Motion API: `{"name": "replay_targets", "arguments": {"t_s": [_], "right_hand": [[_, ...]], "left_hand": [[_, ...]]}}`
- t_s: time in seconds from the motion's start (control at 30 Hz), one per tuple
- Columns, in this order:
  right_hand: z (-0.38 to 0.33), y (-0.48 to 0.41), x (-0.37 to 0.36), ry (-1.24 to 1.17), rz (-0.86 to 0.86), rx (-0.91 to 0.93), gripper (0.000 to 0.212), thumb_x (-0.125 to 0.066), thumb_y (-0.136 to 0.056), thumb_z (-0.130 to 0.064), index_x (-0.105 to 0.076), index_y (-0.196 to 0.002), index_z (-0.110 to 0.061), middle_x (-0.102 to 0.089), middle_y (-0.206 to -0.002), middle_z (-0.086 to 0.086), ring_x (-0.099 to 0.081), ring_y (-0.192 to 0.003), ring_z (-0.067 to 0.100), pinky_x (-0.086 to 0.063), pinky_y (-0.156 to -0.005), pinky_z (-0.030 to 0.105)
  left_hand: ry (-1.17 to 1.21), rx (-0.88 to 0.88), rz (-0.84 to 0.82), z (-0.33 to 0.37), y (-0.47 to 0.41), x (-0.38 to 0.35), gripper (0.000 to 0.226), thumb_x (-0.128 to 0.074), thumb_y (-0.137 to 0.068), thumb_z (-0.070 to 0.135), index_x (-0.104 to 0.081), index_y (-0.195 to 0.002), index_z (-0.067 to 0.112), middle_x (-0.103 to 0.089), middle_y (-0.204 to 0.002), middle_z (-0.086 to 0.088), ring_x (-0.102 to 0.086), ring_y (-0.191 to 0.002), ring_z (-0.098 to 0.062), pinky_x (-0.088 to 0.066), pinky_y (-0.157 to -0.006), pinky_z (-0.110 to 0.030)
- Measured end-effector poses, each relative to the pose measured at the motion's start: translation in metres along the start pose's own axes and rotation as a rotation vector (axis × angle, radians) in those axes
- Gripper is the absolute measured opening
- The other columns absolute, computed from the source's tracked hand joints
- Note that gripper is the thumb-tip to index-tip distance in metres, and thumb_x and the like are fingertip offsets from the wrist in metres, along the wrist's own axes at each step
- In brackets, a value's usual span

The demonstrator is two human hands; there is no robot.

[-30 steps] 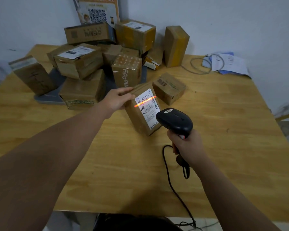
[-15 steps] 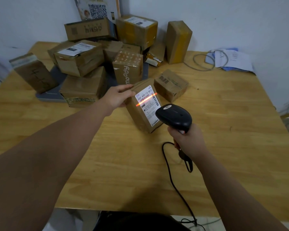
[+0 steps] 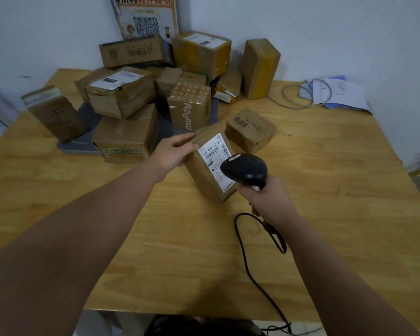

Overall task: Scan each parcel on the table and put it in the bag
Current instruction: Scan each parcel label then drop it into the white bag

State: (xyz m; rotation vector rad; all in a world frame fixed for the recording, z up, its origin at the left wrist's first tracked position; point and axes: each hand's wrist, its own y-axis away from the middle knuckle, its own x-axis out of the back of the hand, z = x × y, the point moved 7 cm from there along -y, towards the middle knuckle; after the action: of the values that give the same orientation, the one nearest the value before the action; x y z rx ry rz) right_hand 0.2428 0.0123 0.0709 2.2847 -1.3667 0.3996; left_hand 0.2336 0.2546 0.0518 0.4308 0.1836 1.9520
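A brown cardboard parcel [image 3: 205, 170] with a white shipping label stands tilted on the wooden table [image 3: 325, 214]. My left hand [image 3: 174, 152] grips its upper left edge. My right hand [image 3: 268, 198] holds a black corded barcode scanner [image 3: 246, 169], whose head points at the label and covers its lower right part. No red scan line shows on the label. Several more cardboard parcels [image 3: 131, 98] are piled at the back left of the table. No bag is clearly visible.
A small parcel [image 3: 251, 129] lies just behind the held one. A tall taped box [image 3: 261, 67] stands by the wall. Papers and a grey cable [image 3: 330, 93] lie at the back right. The scanner's cord [image 3: 247, 263] runs off the table's near edge.
The red scan line on the label has gone out. The scanner head has moved closer over the label. My left hand keeps its hold on the parcel.
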Motion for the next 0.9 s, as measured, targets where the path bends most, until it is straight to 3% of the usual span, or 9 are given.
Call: {"name": "replay_targets", "arguments": {"t_s": [0.13,0.23,0.37,0.47,0.53,0.6,0.67,0.77,0.9], "right_hand": [[-0.019,0.019,-0.006,-0.035,0.022,-0.03,0.019,-0.066,-0.087,-0.02,-0.058,-0.072,-0.013,-0.055,-0.044,-0.012,-0.049,-0.039,0.003,-0.04,-0.042,0.018],[-0.028,0.044,-0.022,-0.053,-0.143,-0.199,0.023,-0.067,-0.086,-0.028,-0.058,-0.072,-0.011,-0.055,-0.051,0.0,-0.051,-0.041,0.014,-0.042,-0.044,0.024],[-0.03,0.094,-0.048,-0.012,-0.296,-0.371,0.025,-0.071,-0.083,-0.034,-0.06,-0.081,-0.011,-0.055,-0.057,0.004,-0.054,-0.047,0.017,-0.044,-0.048,0.024],[-0.03,0.131,-0.065,-0.238,-0.319,-0.399,0.024,-0.071,-0.085,-0.032,-0.06,-0.083,-0.01,-0.055,-0.057,0.005,-0.054,-0.047,0.019,-0.044,-0.047,0.025],[-0.033,0.144,-0.07,-0.482,-0.218,-0.332,0.021,-0.07,-0.086,-0.028,-0.061,-0.084,-0.009,-0.057,-0.058,0.005,-0.055,-0.048,0.02,-0.046,-0.046,0.026],[-0.03,0.147,-0.061,-0.636,0.032,-0.213,0.017,-0.07,-0.086,-0.017,-0.058,-0.086,-0.006,-0.06,-0.061,0.002,-0.061,-0.054,0.017,-0.054,-0.052,0.03],[-0.022,0.149,-0.051,-0.657,0.205,-0.117,0.017,-0.072,-0.084,-0.01,-0.057,-0.088,-0.009,-0.063,-0.064,-0.005,-0.067,-0.069,0.011,-0.059,-0.074,0.035],[0.003,0.152,-0.057,-0.756,0.182,-0.166,0.023,-0.079,-0.076,-0.015,-0.063,-0.092,-0.011,-0.067,-0.079,-0.003,-0.064,-0.091,0.016,-0.048,-0.092,0.039],[0.021,0.165,-0.084,-0.915,0.029,-0.25,0.038,-0.077,-0.068,-0.019,-0.064,-0.102,-0.008,-0.07,-0.097,0.01,-0.066,-0.093,0.026,-0.051,-0.08,0.043]], "left_hand": [[0.013,-0.039,0.026,0.001,0.027,0.017,0.047,-0.069,-0.087,0.025,-0.058,-0.132,0.027,-0.06,-0.118,0.006,-0.057,-0.1,-0.005,-0.051,-0.091,-0.031],[-0.01,-0.069,0.046,-0.001,0.055,0.038,0.045,-0.069,-0.086,0.027,-0.058,-0.13,0.024,-0.059,-0.112,0.008,-0.057,-0.101,-0.008,-0.049,-0.087,-0.028],[-0.081,-0.053,0.065,-0.017,0.092,0.062,0.047,-0.07,-0.083,0.037,-0.055,-0.125,0.024,-0.054,-0.124,0.0,-0.052,-0.114,-0.018,-0.044,-0.096,-0.033],[-0.04,-0.05,0.047,-0.03,0.118,0.065,0.049,-0.068,-0.085,0.037,-0.051,-0.127,0.021,-0.052,-0.123,0.0,-0.05,-0.114,-0.018,-0.042,-0.094,-0.032],[-0.002,-0.058,0.042,-0.036,0.132,0.064,0.051,-0.069,-0.084,0.037,-0.048,-0.128,0.021,-0.053,-0.115,0.002,-0.051,-0.111,-0.018,-0.042,-0.094,-0.032],[0.034,-0.056,0.037,-0.038,0.142,0.062,0.053,-0.068,-0.085,0.037,-0.046,-0.13,0.021,-0.054,-0.107,0.007,-0.053,-0.106,-0.016,-0.042,-0.093,-0.032],[0.095,-0.053,0.027,-0.035,0.151,0.062,0.051,-0.065,-0.087,0.036,-0.044,-0.131,0.022,-0.053,-0.104,0.007,-0.054,-0.1,-0.012,-0.041,-0.088,-0.03],[0.151,-0.075,-0.003,-0.03,0.161,0.059,0.044,-0.062,-0.088,0.03,-0.042,-0.127,0.024,-0.055,-0.104,0.005,-0.055,-0.096,-0.013,-0.042,-0.083,-0.029],[0.272,-0.108,-0.013,-0.02,0.172,0.051,0.051,-0.062,-0.08,0.041,-0.043,-0.125,0.024,-0.058,-0.109,0.0,-0.056,-0.098,-0.017,-0.043,-0.081,-0.029]]}}
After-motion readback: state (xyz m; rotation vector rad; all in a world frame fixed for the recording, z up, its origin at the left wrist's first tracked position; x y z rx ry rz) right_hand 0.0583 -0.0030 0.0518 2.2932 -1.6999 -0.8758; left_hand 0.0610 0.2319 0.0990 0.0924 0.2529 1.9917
